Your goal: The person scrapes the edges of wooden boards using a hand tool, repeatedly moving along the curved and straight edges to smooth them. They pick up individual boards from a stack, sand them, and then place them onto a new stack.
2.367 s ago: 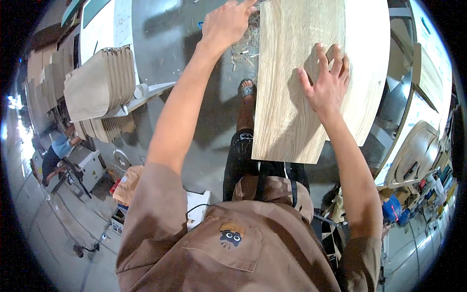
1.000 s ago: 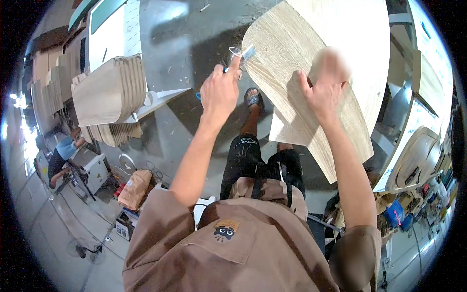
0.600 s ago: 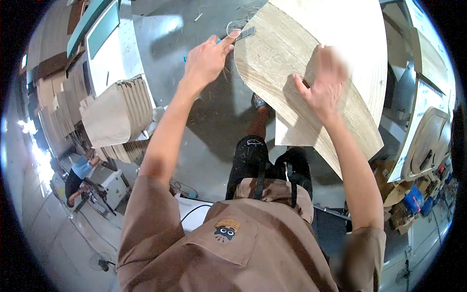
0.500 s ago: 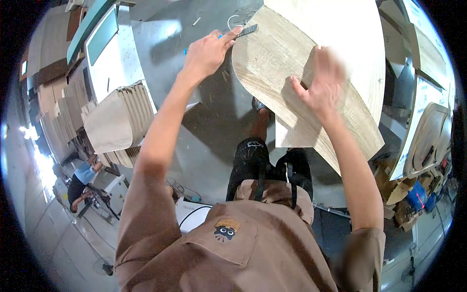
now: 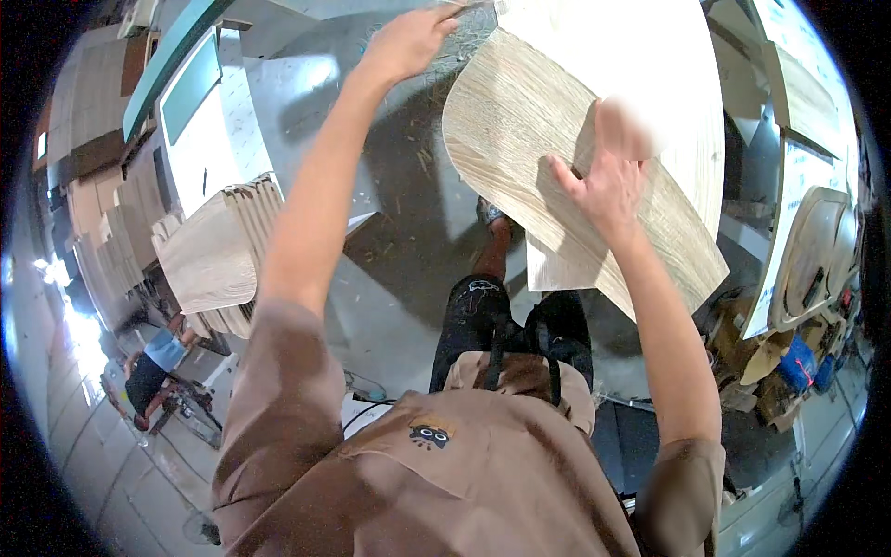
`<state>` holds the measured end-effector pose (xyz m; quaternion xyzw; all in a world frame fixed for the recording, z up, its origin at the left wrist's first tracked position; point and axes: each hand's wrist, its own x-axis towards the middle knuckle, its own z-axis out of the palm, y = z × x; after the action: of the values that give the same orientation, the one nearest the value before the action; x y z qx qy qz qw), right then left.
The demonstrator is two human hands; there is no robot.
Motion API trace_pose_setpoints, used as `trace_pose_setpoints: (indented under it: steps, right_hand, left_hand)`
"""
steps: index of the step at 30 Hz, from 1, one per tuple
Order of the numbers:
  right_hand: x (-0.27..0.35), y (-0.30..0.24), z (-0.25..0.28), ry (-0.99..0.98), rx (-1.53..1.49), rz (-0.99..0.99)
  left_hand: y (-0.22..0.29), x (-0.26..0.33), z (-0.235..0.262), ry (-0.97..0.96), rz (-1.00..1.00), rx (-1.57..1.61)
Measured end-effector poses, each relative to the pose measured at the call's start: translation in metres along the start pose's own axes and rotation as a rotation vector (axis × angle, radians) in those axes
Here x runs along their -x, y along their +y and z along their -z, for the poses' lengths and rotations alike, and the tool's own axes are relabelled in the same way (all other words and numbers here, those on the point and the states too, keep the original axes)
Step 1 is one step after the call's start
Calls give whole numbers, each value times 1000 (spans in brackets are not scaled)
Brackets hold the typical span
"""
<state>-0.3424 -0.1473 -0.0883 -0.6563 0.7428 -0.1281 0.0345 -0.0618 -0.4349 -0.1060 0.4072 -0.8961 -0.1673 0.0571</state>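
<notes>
A wood-grain board [image 5: 520,121] with a rounded left end lies at a slant on a larger pale panel [image 5: 664,46]. My right hand [image 5: 614,181] lies on its upper face, thumb and fingers spread and holding nothing. My left hand [image 5: 413,42] is closed by the board's far left corner, at the top of the view. A utility knife is in it; its handle is hidden by my fingers, and the blade [image 5: 475,6] is blurred and partly cut off by the picture's edge.
Stacked cut boards [image 5: 209,251] stand at left, beside a white panel with a green top [image 5: 190,102]. Shavings [image 5: 371,37] litter the floor. At right are leaning panels [image 5: 807,251] and a blue bag [image 5: 796,364] among cardboard scraps. Another person [image 5: 148,376] is far left.
My left hand has moved away from me and slightly right along the board's end with the knife. A thin white curl beside it no longer shows clearly. My right hand stays on the board.
</notes>
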Motion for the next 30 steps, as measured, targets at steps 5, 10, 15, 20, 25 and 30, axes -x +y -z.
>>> trace_pose_setpoints:
  steps: [5,10,15,20,25,30]
  right_hand:
    - [5,1,-1,-1,3,-36]
    - [0,-10,0,4,-28,-82]
    - [-16,-46,-17,96,-7,-189]
    - [-23,-69,-27,133,-54,-309]
    - [-17,-53,-12,59,-159,-364]
    - [15,-23,0,7,-37,-154]
  left_hand:
    - [24,130,-19,204,794,1191]
    - [112,246,-63,323,1187,1300]
    - [157,298,-85,274,1228,1379]
    - [162,302,-81,369,1023,1047]
    - [175,286,-76,194,882,1087]
    - [205,273,-93,134,784,1015]
